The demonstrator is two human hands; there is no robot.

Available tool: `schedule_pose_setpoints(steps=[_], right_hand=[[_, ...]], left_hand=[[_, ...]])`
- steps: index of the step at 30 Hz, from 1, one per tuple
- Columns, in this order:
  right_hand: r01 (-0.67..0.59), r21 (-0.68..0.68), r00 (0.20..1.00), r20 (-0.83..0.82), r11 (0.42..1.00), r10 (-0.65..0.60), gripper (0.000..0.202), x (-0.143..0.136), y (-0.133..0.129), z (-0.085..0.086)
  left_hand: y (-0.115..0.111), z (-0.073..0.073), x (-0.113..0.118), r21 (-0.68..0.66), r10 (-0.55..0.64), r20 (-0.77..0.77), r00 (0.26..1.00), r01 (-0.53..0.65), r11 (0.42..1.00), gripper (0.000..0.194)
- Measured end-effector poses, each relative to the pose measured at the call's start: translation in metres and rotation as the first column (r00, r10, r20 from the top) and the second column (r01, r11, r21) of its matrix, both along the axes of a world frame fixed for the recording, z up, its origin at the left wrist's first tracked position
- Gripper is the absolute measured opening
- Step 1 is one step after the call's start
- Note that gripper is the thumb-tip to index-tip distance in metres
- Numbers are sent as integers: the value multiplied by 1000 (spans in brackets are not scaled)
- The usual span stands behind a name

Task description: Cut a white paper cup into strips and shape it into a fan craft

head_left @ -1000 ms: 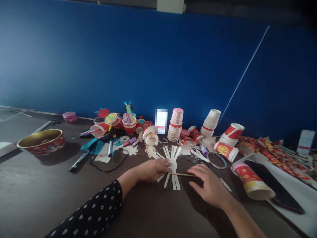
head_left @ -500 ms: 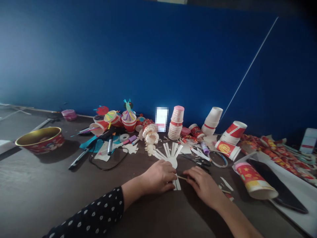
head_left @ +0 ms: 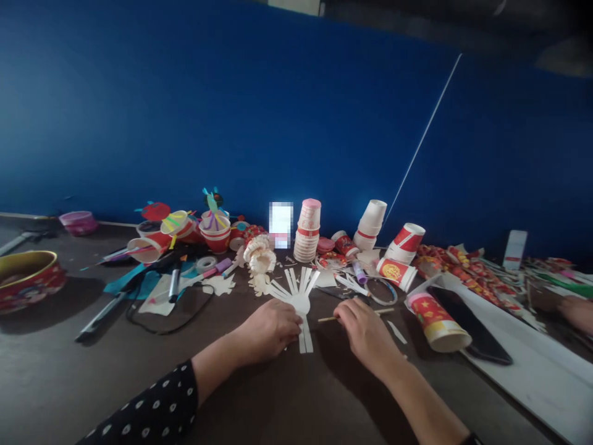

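Note:
A white paper cutout [head_left: 301, 303] with a round middle and narrow strips fanning out lies flat on the dark table. My left hand [head_left: 270, 329] rests at its left edge, fingers curled together against the paper; what they grip, if anything, is hidden. To the right, my right hand [head_left: 364, 327] is closed on a thin wooden stick [head_left: 327, 319], whose ends show on both sides of the fingers. A gap separates the stick from the paper. Beyond the cutout sits a curled cream paper piece [head_left: 262, 262].
Stacked paper cups [head_left: 307, 232] stand at the back. Markers, tape, a black cord [head_left: 178, 330] and cup crafts lie left, near a red tin [head_left: 32, 281]. On the right are a patterned cup [head_left: 438, 324], a phone [head_left: 470, 327], a white tray [head_left: 537, 377] and another person's hand [head_left: 577, 313].
The view has turned to the right. My right hand has moved away from the paper with the stick, which now shows past both sides of the fingers. Another person's hand has come into view.

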State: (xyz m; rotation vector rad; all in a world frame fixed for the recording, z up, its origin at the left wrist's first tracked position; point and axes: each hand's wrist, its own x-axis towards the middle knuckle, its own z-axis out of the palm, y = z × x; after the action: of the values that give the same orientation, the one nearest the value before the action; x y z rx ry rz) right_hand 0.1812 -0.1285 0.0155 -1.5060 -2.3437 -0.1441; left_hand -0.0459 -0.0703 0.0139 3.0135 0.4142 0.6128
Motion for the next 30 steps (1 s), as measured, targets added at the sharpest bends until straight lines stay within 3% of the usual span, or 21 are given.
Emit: schedule_pose_setpoints(steps=[3, 5, 8, 13, 20, 25, 30], right_hand=[[58, 36, 988, 139, 998, -63, 22, -22, -15, 7], [121, 7, 981, 152, 993, -121, 22, -36, -25, 9], [111, -82, 986, 137, 990, -100, 26, -45, -33, 7], [107, -163, 983, 165, 981, -80, 26, -36, -27, 5], [173, -41, 969, 186, 984, -163, 21, -22, -14, 9], [99, -19, 974, 208, 995, -93, 21, -37, -28, 10], [4, -158, 982, 185, 988, 26, 21, -45, -35, 9]], left_hand=[[2, -2, -1, -89, -4, 47, 999, 8, 996, 18], [4, -3, -2, -135, -7, 68, 998, 16, 991, 14], [6, -4, -3, -167, -8, 68, 998, 19, 986, 13], [7, -5, -1, -189, 0, 57, 998, 10, 982, 15], [7, -7, -3, -183, -5, 87, 996, 21, 983, 15], [9, -10, -3, -173, -26, 91, 995, 41, 984, 16], [10, -8, -1, -165, -43, 74, 996, 54, 985, 19]])
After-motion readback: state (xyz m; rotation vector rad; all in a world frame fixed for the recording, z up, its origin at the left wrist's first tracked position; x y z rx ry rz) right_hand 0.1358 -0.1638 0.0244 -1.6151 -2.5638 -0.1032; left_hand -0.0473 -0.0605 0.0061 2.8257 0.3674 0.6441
